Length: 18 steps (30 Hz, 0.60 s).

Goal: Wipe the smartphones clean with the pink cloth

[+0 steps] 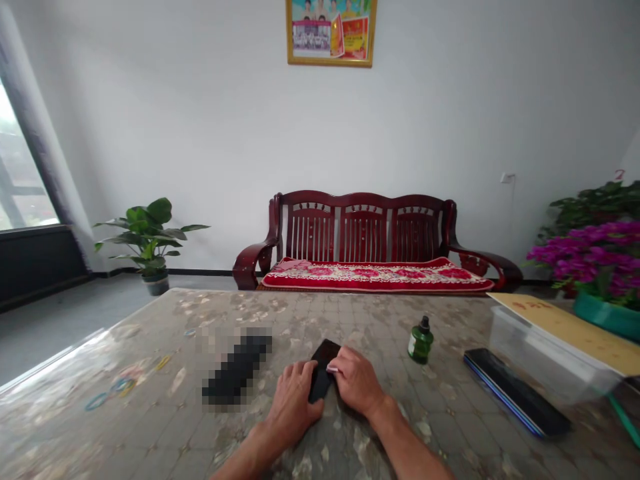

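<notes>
A small black flat object, like a phone or wallet, lies on the patterned table in front of me. My left hand rests against its left side with fingers curled on its edge. Over its right side my right hand is closed, fingertips pressing on its top. A small green bottle with a black cap stands upright to the right of my hands. A black phone lies flat further right. A blurred-out dark object lies left of my hands.
A clear plastic box with a brown lid sits at the table's right edge beside purple flowers. Coloured rubber bands lie at the left. Behind the table are a red wooden bench and a potted plant.
</notes>
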Each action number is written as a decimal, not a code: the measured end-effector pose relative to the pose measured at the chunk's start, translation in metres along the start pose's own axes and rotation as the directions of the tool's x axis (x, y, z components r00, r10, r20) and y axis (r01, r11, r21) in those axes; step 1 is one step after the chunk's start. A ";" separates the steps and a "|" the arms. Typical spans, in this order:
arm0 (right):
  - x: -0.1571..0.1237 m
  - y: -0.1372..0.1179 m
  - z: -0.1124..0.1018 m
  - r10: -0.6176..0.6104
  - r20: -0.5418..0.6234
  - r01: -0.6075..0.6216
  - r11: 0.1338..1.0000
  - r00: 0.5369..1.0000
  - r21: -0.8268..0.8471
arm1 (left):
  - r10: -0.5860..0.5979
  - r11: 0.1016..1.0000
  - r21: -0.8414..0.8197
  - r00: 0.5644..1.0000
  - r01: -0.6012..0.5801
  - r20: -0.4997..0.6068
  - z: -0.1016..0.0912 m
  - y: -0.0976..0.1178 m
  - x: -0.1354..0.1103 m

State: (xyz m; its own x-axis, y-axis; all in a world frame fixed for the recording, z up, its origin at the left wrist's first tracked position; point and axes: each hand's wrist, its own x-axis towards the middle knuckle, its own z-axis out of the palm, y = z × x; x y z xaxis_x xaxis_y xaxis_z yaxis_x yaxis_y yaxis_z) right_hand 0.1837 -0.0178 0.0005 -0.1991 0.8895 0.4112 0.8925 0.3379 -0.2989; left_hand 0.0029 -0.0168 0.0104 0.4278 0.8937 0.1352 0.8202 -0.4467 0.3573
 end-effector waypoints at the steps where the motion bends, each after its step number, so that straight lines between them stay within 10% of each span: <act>1: 0.000 -0.003 0.000 -0.034 0.008 0.034 0.999 0.999 0.001 | 0.034 0.999 -0.019 0.999 -0.033 0.016 -0.003 -0.008 0.000; 10: 0.004 0.015 -0.004 0.125 -0.071 -0.130 0.989 0.990 -0.073 | 0.343 0.913 -0.261 0.936 -0.312 0.079 -0.022 -0.047 0.001; 18: 0.002 0.000 -0.001 -0.126 0.011 0.125 0.992 0.992 0.022 | 0.327 0.897 -0.333 0.943 -0.289 0.062 -0.018 -0.068 0.010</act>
State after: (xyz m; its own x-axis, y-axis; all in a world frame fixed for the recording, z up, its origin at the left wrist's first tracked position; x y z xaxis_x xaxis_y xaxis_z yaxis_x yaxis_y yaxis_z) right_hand 0.1835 -0.0166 0.0026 -0.3139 0.8433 0.4362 0.8514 0.4533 -0.2637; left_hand -0.0551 0.0231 0.0037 0.6953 0.6940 0.1866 0.4857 -0.6452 0.5897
